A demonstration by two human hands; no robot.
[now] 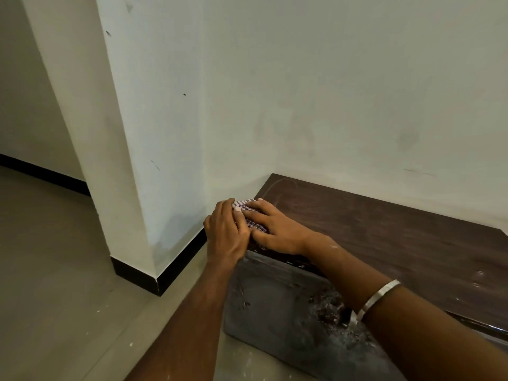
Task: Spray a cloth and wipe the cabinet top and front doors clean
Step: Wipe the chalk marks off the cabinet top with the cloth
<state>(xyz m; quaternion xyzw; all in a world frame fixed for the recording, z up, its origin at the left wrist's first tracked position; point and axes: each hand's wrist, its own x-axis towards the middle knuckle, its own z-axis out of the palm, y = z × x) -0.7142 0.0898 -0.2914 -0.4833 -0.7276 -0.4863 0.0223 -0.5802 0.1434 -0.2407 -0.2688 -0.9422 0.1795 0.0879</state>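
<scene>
A low cabinet with a dark brown wood top point(384, 237) stands against the white wall; its grey front door point(275, 303) is dusty and speckled. A folded checked cloth point(251, 215), pink and purple, lies at the top's near left corner. My right hand point(277, 229) presses flat on the cloth. My left hand point(228, 232) lies over the cloth's left edge at the cabinet's corner, its fingers curled onto the fabric. Most of the cloth is hidden under both hands. No spray bottle is in view.
A white wall pillar point(132, 133) with black skirting point(170, 273) juts out just left of the cabinet. Grey tiled floor point(55, 270) with white specks spreads to the left. A silver bangle point(376, 298) sits on my right forearm.
</scene>
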